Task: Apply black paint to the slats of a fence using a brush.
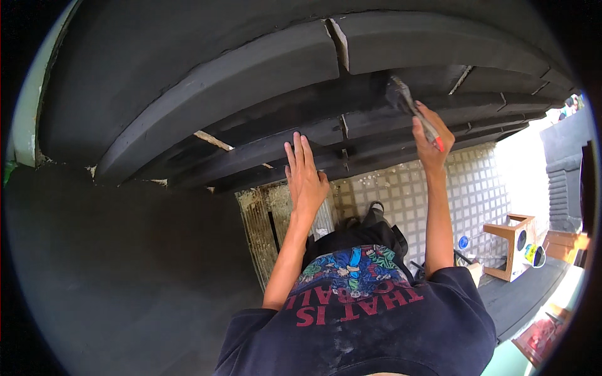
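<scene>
The right hand (434, 135) is closed around a paintbrush (419, 114), with the red end of its handle showing below the fingers. The brush is tilted, its head up and to the left, in the recess just under the topmost of several curved dark grey bands (282, 67). The head is blurred, so the bristles appear to meet the dark surface, though contact cannot be confirmed.

The left hand (304, 182) is open and holds nothing. Its fingers are stretched upward, the tips lying against a lower band, with the thumb out to the right. It is below and to the left of the brush, well apart from it.

Pale-edged gaps cut across the bands in several places; a tall one (340, 45) splits the topmost band near the brush. To the left spreads a smooth dark grey wall (113, 250), with a worn ribbed board (254, 219) between it and the person. Below the bands lies a checked tile floor (389, 185). Farther right are a brown box-like stand (514, 241) and a small round blue object (463, 242).
</scene>
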Tool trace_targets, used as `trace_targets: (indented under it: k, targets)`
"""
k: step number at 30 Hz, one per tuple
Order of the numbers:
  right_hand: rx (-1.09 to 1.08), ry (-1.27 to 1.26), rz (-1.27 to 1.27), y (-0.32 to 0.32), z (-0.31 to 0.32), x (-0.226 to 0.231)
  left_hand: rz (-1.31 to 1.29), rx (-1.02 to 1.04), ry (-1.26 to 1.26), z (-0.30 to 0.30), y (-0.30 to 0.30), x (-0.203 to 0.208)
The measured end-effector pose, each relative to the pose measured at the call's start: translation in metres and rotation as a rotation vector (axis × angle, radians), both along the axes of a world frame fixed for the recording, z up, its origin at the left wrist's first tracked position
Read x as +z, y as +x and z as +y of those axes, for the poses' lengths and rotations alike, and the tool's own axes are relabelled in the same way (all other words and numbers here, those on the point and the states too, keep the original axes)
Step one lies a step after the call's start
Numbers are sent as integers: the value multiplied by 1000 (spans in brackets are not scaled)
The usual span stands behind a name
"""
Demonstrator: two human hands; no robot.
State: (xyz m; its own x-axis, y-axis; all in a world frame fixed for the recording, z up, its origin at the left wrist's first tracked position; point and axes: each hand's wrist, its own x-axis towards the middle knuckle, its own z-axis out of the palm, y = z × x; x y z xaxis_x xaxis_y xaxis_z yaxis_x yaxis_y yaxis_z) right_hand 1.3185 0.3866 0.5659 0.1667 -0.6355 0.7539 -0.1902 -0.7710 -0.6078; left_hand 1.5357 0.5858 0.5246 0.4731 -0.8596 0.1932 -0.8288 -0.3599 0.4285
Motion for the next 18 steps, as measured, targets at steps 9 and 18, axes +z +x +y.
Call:
trace_targets:
  k: [9,18]
  targets:
    - [-484,42,-230,-13,12,21,-98,-21,-58,0,4,-8]
    - [-95,-117,-108,106,87,25,-143,0,-60,-7,-5,-6]
